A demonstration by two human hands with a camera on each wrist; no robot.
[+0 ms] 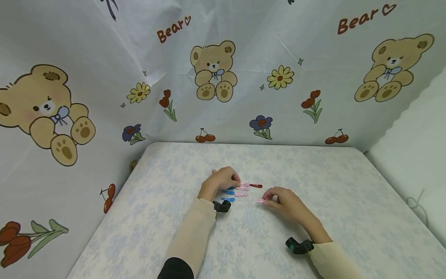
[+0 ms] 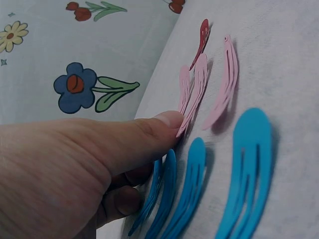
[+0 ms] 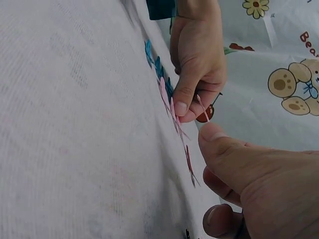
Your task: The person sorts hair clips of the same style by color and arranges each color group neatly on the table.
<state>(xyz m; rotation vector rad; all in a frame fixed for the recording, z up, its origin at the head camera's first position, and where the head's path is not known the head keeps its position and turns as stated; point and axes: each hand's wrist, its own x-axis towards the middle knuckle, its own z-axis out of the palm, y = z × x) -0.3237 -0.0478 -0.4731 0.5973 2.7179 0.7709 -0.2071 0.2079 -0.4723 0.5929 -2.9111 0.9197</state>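
My left hand (image 1: 223,179) is at the row of snap hair clips, with its thumb and a finger on the end of a pink hair clip (image 2: 193,97). Part of that grip is hidden behind the thumb. Another pink clip (image 2: 228,79) lies nearer the camera, beside several blue clips (image 2: 251,169) in a column. A red clip (image 1: 256,186) lies beyond the pink ones. To the right, my right hand (image 1: 283,199) pinches a separate pink hair clip (image 1: 261,200) between thumb and fingertips, raised off the cloth in the right wrist view.
The clips lie on a table (image 1: 313,170) with a pale blue floral cover. Behind it hangs a white curtain (image 1: 244,35) printed with bears and flowers. A black wrist device (image 1: 299,246) is on the right wrist, and another (image 1: 222,206) on the left.
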